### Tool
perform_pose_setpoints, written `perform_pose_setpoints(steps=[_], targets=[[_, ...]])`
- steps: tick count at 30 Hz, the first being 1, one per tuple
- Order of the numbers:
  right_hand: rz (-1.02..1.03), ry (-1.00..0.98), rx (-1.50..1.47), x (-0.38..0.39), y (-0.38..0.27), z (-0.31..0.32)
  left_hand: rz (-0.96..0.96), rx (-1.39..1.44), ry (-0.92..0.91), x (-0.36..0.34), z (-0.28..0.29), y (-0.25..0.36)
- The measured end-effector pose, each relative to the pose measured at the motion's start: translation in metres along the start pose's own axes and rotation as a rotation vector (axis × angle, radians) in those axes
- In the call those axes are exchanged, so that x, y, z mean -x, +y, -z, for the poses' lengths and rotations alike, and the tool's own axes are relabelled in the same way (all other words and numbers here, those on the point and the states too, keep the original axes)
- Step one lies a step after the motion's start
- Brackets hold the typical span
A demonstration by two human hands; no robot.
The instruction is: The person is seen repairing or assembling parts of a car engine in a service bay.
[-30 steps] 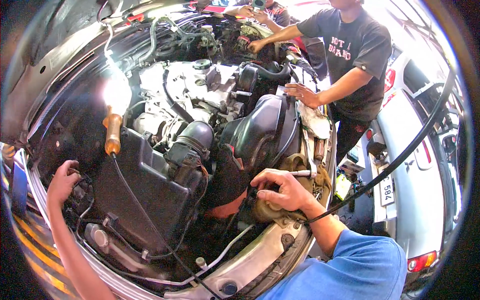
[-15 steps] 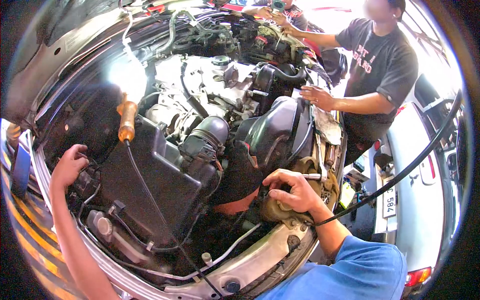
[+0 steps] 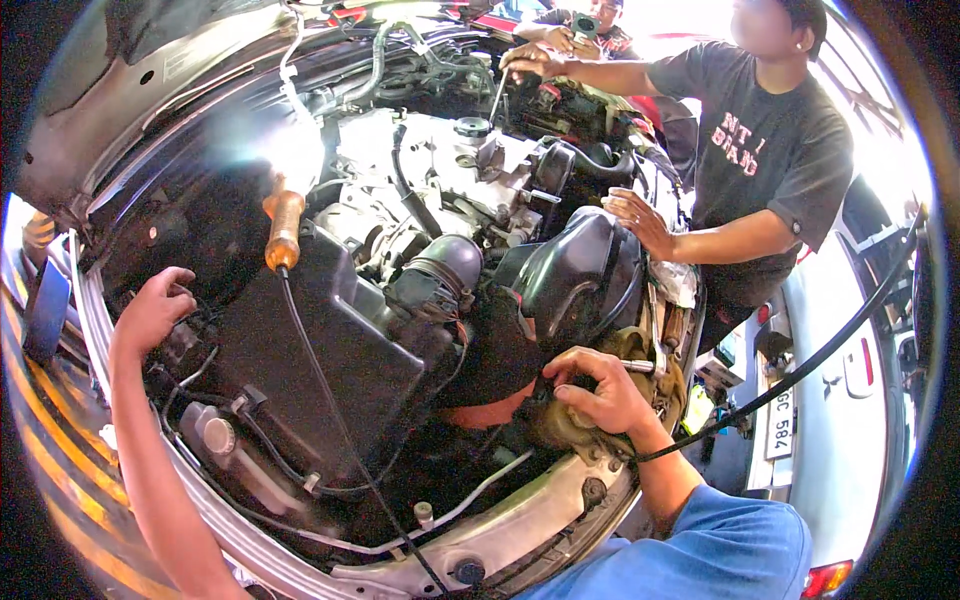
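My left hand point(image 3: 153, 312) is at the left side of the engine bay, fingers loosely bent and apart, beside dark parts near the fender. Nothing shows in it. My right hand point(image 3: 603, 388) is at the front right, fingers and thumb curled together next to a small dark part. Whatever they grip is hidden. Under and beside that hand lies a tan cloth point(image 3: 645, 400). Just beyond it is a shiny metal ratchet-like tool point(image 3: 638, 366). Left of the hand is a reddish-brown strip point(image 3: 490, 410) below a black housing point(image 3: 575, 275).
A lit work lamp with an orange handle point(image 3: 285, 230) hangs over a large black cover point(image 3: 310, 350), its cord trailing forward. A co-worker point(image 3: 760, 150) leans in from the right, holding a thin metal rod point(image 3: 499, 95) over the engine. Another person point(image 3: 570, 35) holds a device behind.
The co-worker's hand with the rod has moved left over the engine, and their other hand has lifted slightly off the housing. The view has shifted a little. My hands stay nearly in place.
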State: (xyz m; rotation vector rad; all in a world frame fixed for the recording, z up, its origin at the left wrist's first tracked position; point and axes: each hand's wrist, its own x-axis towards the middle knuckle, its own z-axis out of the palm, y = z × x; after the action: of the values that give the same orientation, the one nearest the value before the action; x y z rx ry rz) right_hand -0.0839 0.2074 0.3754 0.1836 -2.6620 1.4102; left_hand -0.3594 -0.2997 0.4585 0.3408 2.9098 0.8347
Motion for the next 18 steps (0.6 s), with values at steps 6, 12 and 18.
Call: perform_pose_setpoints(steps=[6, 12, 18], targets=[[0.0, 0.008, 0.002, 0.001, 0.0, 0.0, -0.016, -0.035, 0.016, -0.002, -0.002, 0.0], [-0.003, 0.006, -0.017, 0.001, 0.001, 0.0, 0.005, -0.036, -0.035, -0.006, 0.003, -0.003], [-0.01, -0.004, -0.057, 0.0, 0.005, 0.0, -0.002, -0.05, -0.023, -0.009, 0.001, -0.008]])
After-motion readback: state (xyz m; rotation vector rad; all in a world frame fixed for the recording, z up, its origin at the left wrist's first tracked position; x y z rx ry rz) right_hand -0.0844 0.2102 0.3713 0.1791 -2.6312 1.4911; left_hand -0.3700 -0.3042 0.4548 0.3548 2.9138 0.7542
